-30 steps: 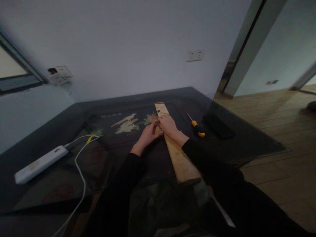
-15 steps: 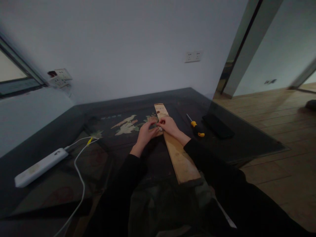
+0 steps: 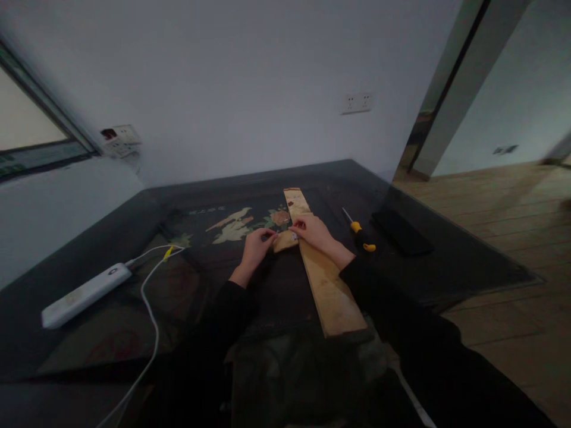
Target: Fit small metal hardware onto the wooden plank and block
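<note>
White power strip (image 3: 84,293) with its cable (image 3: 149,309) lies far left on the dark desk (image 3: 468,261); left hand (image 3: 255,248) sits just left of the wooden plank (image 3: 323,279), fingertips pinched on the edge of a small tan piece (image 3: 285,240); half a second ago this hand was nearer the plank, so the piece seems drawn outward, though dim light hinders certainty; right hand (image 3: 316,232) presses flat on the plank; yellow-handled screwdriver (image 3: 359,232) lies beside, untouched.

At frame centre we rest our left hand (image 3: 255,245) and right hand (image 3: 314,230) on a wooden plank (image 3: 322,273), screwdriver (image 3: 359,230) just right.
</note>
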Demonstrator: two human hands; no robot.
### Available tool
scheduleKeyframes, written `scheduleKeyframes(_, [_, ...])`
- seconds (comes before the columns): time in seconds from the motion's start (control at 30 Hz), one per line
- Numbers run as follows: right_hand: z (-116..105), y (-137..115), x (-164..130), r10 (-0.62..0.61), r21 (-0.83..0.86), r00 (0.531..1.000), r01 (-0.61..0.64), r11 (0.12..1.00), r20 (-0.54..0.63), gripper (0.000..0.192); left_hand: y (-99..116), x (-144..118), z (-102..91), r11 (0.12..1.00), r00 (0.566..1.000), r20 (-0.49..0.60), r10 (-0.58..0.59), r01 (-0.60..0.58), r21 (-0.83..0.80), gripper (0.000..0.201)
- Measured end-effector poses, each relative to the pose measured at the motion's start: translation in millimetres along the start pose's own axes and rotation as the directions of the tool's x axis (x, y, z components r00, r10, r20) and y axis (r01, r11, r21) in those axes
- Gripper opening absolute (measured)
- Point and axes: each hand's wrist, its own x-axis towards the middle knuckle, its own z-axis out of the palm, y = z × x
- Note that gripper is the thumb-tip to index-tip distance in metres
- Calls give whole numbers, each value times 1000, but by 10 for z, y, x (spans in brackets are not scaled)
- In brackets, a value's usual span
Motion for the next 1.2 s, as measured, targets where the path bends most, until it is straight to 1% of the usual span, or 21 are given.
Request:
scheduleKeyframes(0.07, [-24,38,-15,-14,-22,1000,14,1000,-1,17,-195,-24,-258,995,997,-69,-44,50,83,14])
scheduleKeyframes(0.13, [-24,69,-19,-28,-32,1000,28,999,-1,16,-419,-70,-562,973,981,-156,-115,143,182,12])
scheduleKeyframes(0.23, [-3,73,-20,-17,-40,1000,18,999,8,14,-731,-166,-971,893,931,-255,-261,334,303,16])
scheduleKeyframes(0.3, [8,52,-23,-7,-50,1000,7,999,15,13,-884,-226,-1150,840,901,-302,-310,409,357,19])
scheduleKeyframes(0.37, [11,30,-27,-3,-62,1000,4,998,22,12,-983,-267,-1241,805,889,-314,-333,441,397,20])
scheduleKeyframes(0.47, [7,19,-28,-9,-70,999,11,998,34,12,-1047,-282,-1253,789,890,-273,-364,451,418,19])
scheduleKeyframes(0.6, [3,30,-24,-38,-67,999,40,997,38,12,-1052,-258,-1180,827,915,-204,-347,401,393,18])
scheduleKeyframes(0.73, [3,35,-21,-31,-77,999,34,996,38,13,-1046,-244,-1139,837,923,-180,-341,385,388,17])
scheduleKeyframes(0.87, [4,32,-21,-28,-86,998,32,996,50,13,-1054,-238,-1129,849,928,-159,-337,373,374,15])
scheduleKeyframes(1.03, [10,49,-18,-25,-105,999,29,994,38,14,-1052,-235,-1123,869,940,-137,-314,342,357,16])
scheduleKeyframes(1.2, [6,70,-13,-41,-108,998,45,993,38,15,-1014,-232,-1115,870,940,-139,-311,340,357,18])
